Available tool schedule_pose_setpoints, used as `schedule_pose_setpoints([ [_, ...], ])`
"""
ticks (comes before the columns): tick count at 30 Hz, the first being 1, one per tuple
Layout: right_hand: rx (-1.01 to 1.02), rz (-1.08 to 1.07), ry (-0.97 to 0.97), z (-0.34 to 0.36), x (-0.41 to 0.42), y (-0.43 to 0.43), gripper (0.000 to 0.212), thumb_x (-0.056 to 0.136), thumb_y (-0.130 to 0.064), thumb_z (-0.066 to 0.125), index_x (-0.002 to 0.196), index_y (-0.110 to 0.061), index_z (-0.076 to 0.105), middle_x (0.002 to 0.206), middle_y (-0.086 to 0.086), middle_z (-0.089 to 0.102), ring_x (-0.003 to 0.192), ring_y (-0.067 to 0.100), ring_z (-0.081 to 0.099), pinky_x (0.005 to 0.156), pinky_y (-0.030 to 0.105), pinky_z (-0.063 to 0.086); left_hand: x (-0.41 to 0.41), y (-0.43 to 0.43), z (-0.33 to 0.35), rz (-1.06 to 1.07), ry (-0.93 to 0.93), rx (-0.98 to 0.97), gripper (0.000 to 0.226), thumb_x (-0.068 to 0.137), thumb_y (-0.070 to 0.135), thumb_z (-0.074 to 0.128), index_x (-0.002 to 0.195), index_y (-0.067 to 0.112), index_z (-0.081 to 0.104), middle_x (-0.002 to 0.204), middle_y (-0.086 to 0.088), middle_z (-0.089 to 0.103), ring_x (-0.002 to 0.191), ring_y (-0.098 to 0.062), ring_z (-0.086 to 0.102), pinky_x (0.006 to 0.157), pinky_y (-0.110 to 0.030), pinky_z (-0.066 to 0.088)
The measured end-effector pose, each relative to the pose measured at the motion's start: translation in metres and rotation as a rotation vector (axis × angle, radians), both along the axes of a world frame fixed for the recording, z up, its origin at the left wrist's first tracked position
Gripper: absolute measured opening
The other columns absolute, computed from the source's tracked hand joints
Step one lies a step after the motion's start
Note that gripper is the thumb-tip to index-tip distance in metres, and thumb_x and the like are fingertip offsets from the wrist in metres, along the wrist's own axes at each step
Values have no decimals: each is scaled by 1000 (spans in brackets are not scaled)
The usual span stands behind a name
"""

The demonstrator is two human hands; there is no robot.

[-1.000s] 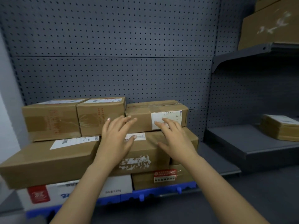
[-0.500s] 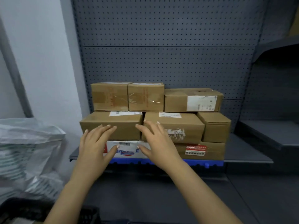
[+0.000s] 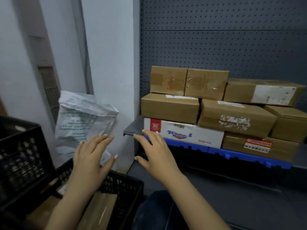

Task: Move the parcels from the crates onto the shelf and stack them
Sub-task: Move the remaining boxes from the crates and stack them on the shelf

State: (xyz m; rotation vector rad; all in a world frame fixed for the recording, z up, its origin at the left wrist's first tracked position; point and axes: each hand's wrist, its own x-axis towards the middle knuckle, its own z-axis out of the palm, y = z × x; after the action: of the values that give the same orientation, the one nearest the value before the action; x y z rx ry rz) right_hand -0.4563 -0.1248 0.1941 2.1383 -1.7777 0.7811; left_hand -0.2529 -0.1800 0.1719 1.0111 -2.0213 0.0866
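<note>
Several brown cardboard parcels and a white printed box are stacked in three layers on the grey shelf, on top of a blue plastic strip. My left hand hovers with fingers spread above a black crate that holds a brown parcel. My right hand is spread in the air in front of the shelf's left corner. Neither hand holds anything.
A second black crate stands at the left. A white plastic sack leans on the pale wall behind the crates. Dark pegboard backs the shelf. A lower grey shelf lies under the stack. My knee in jeans is at the bottom.
The view has swung left and down from the stacked parcels to the crates. Both hands have come away from the stack and moved left, now empty over the crate and shelf corner.
</note>
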Motion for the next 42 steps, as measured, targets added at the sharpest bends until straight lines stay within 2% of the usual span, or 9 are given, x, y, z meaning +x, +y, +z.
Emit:
schedule_pose_setpoints([
  [2, 18, 37, -3, -16, 23, -5, 60, 86, -28, 69, 140, -21, 44, 147, 11, 39, 136, 30, 33, 117, 42, 21, 23, 4, -15, 54, -10, 37, 54, 84, 48, 50, 130, 21, 57, 128, 0, 57, 121, -26, 51, 102, -57, 36],
  [4, 66, 80, -9, -31, 46, -8, 60, 88, -28, 66, 143, -22, 41, 150, 10, 34, 139, 28, 27, 117, 33, 5, 46, 7, -31, 99, -15, 68, 55, 82, 49, 50, 130, 23, 57, 126, 3, 57, 119, -24, 52, 103, -53, 36],
  [6, 107, 120, -9, -45, 64, -13, 61, 91, -30, 63, 145, -24, 36, 153, 8, 28, 142, 26, 21, 114, 27, -4, 65, 8, -43, 143, 7, 117, 56, 82, 50, 50, 131, 25, 55, 128, 6, 55, 122, -19, 48, 107, -50, 28],
  [9, 165, 151, 4, -62, 84, -26, 62, 92, -33, 61, 147, -25, 33, 153, 6, 27, 142, 24, 20, 118, 31, 1, 81, 6, -59, 194, -13, 159, 56, 83, 51, 49, 132, 26, 54, 130, 7, 54, 124, -18, 47, 109, -50, 26],
  [11, 215, 159, -9, -72, 94, -37, 63, 91, -33, 62, 147, -27, 32, 153, 5, 28, 142, 25, 20, 118, 34, 6, 87, 2, -72, 229, 11, 198, 52, 83, 43, 62, 132, 25, 55, 132, 5, 55, 126, -20, 46, 110, -51, 24],
  [18, 305, 205, 9, -126, 110, -80, 66, 86, -29, 69, 144, -25, 38, 144, 5, 38, 134, 26, 33, 114, 38, 24, 96, -18, -130, 282, 23, 311, 55, 78, 30, 76, 130, 25, 57, 128, 6, 55, 124, -18, 47, 108, -38, 19],
  [29, 551, 327, 214, -208, 96, -142, 67, 88, -25, 64, 147, -24, 32, 143, 5, 38, 134, 25, 33, 117, 31, 4, 90, -53, -199, 371, -49, 567, 54, 85, 35, 68, 136, 29, 51, 134, 9, 50, 129, -15, 40, 114, -46, 21],
  [35, 726, 366, 259, -258, 72, -157, 71, 87, -26, 66, 147, -25, 30, 147, 2, 33, 134, 22, 30, 117, 29, 6, 79, -65, -237, 421, -119, 740, 62, 87, 40, 62, 143, 29, 39, 140, 9, 43, 132, -12, 33, 118, -38, 10],
  [42, 843, 407, 300, -293, 69, -193, 80, 83, -25, 70, 149, -23, 25, 151, 7, 25, 136, 26, 25, 117, 33, 5, 46, -74, -290, 495, -278, 1060, 76, 85, 50, 60, 147, 25, 25, 152, -1, 28, 141, -20, 22, 117, -40, 16],
])
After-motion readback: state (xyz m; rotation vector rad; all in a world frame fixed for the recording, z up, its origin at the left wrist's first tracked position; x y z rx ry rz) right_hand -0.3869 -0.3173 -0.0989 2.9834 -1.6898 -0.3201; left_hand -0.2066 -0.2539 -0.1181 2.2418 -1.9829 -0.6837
